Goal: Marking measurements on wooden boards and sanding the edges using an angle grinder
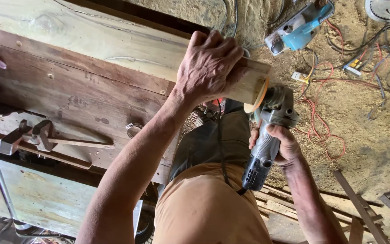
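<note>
Fingers of the left hand [208,68] curl down over the end of a pale wooden plank [127,43], pressing it flat; we see knuckles and the back of the hand, while the fingertips are lost behind the plank's far edge. Our right hand [280,143] is closed around the grey body of an angle grinder [269,135], with the thumb lying along the housing and the other fingers wrapped underneath, out of sight. The grinder's orange sanding disc [257,96] stands on edge against the plank's cut end; we see it only as a thin sliver, so we cannot tell how much of its face touches the wood. The plank lies along the top of a worn brown surface [77,95], its far end cut off by the frame. On that surface rest a wooden clamp-like tool [37,138] and a small metal ring [133,129]. Our lap, in dark trousers and a tan shirt, hides the floor directly below the hands, and small red and metal parts just under the left wrist are too cluttered to identify. Farther off, on the sawdust-covered floor [366,149], sit a blue power tool [299,28] and tangled red and black cables [326,113], partly buried.
</note>
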